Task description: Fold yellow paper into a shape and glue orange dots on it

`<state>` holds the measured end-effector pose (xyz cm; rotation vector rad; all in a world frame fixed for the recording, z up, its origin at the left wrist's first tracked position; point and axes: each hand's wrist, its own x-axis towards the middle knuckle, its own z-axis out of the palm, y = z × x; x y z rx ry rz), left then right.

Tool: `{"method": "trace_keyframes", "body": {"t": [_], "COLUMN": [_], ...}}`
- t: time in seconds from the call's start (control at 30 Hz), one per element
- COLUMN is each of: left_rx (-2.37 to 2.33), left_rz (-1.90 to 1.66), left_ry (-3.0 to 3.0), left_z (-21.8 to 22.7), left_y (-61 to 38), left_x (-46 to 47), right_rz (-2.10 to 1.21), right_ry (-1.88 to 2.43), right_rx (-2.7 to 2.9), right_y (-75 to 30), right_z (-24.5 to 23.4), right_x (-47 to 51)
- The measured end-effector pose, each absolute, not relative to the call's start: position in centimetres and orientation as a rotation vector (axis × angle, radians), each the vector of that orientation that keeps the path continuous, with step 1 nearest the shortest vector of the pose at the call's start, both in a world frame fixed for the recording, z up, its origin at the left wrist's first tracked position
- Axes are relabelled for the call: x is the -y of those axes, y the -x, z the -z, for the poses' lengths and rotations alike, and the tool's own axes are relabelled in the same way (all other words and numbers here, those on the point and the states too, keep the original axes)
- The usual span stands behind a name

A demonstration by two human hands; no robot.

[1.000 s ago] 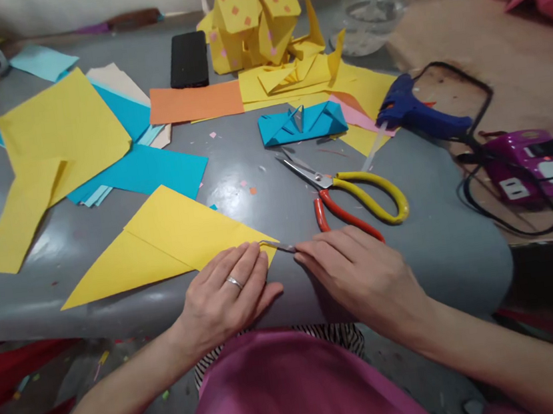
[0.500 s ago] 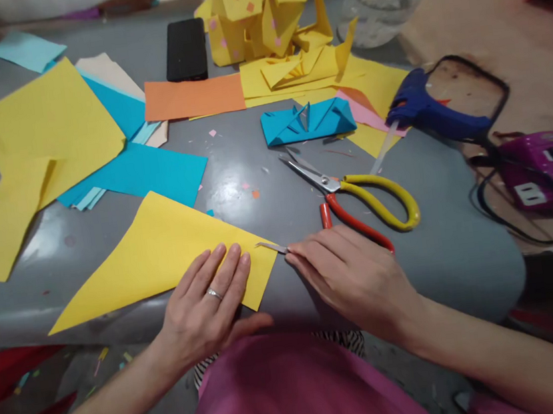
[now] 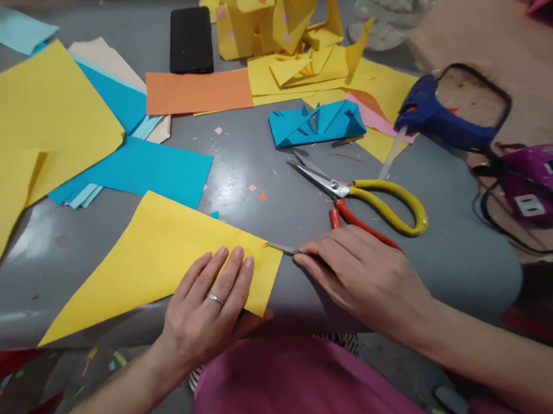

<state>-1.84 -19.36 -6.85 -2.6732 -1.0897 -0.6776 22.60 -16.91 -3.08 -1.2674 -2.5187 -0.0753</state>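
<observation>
My left hand (image 3: 207, 306) lies flat, fingers stretched out, on the near right corner of a folded yellow paper triangle (image 3: 151, 256) at the table's front edge. A ring shows on one finger. My right hand (image 3: 366, 276) is closed in a pinch on a thin metal blade (image 3: 279, 249), whose tip touches the paper's right edge. Red-and-yellow-handled scissors (image 3: 361, 200) lie just beyond my right hand.
Yellow sheets (image 3: 38, 115), blue sheets (image 3: 145, 169) and an orange sheet (image 3: 196, 90) are spread over the grey table (image 3: 261, 162). A folded blue piece (image 3: 316, 123), yellow folded figures (image 3: 272, 6), a black phone (image 3: 190, 39), a blue glue gun (image 3: 442, 121) and a purple power strip (image 3: 540, 178) are also there.
The yellow paper went from a partly unfolded shape to a flat folded triangle. My left hand slid down onto its near corner and flattened. My right hand kept the blade at the paper's edge.
</observation>
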Motion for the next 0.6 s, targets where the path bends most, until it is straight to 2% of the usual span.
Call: {"method": "trace_keyframes", "body": {"t": [0.6], "left_rx": [1.086], "left_rz": [0.743], "left_ry": [2.6], "left_z": [5.3], "left_y": [1.6], "left_x": [18.4], "right_rz": [0.067], "right_ry": [1.275], "right_rx": [2.545], "right_y": [-21.8], "right_z": [3.1], "right_x": [16.8]}}
